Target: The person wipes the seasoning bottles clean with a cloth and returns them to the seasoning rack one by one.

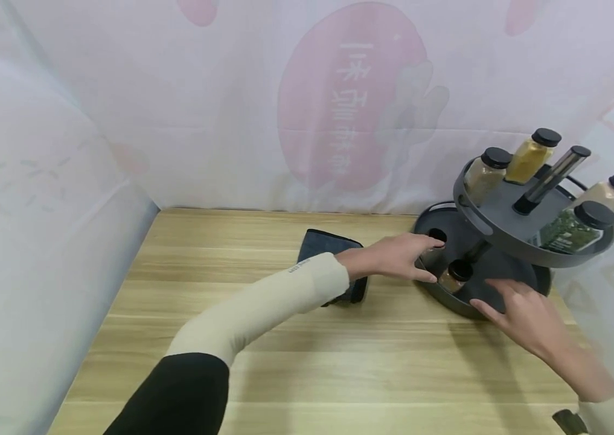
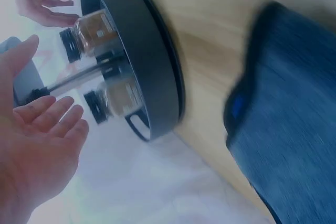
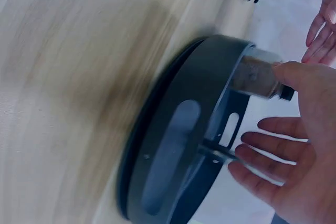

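Note:
At the right of the table stands a dark grey two-tier turntable rack; its lower tray [image 1: 460, 306] holds a small black-capped jar of brown spice [image 1: 450, 281] and a second jar [image 2: 121, 97], partly behind fingers in the head view. My left hand [image 1: 401, 255] reaches to the left side of this tray, fingers extended, nothing held. By the tray's front right is my right hand [image 1: 526, 313], its fingers spread and likewise holding nothing. In the right wrist view its thumb overlaps the brown spice jar [image 3: 254, 74]; whether they touch I cannot tell.
The upper tray [image 1: 551, 257] carries several capped bottles, among them a yellow one [image 1: 527, 160] and one of green flakes [image 1: 567, 232], around a metal post [image 1: 556, 175]. A dark blue folded cloth item [image 1: 323, 244] lies behind my left forearm. White printed sheets [image 1: 220, 121] enclose the wooden table [image 1: 220, 254].

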{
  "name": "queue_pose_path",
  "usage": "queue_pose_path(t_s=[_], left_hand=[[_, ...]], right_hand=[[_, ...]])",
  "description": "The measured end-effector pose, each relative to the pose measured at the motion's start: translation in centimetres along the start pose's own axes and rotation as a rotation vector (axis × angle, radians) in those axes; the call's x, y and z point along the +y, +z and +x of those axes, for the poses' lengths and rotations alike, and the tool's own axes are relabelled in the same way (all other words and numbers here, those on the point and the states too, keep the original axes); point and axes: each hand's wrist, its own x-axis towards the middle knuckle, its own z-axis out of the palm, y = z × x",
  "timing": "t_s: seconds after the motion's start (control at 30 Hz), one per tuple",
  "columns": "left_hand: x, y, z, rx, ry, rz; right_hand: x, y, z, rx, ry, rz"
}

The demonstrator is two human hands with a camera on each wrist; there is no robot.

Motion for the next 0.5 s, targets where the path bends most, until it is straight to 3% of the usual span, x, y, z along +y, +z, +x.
queue_pose_path(t_s=[0.27, 0.5], left_hand=[[-0.8, -1.4, -5.2, 0.035, -0.024, 0.05], [-2.7, -2.4, -10.7, 0.142, -0.071, 0.164]], right_hand=[[-2.2, -1.3, 0.1, -0.008, 0.046, -0.018], [-5.1, -2.2, 0.5, -0.022, 0.029, -0.057]])
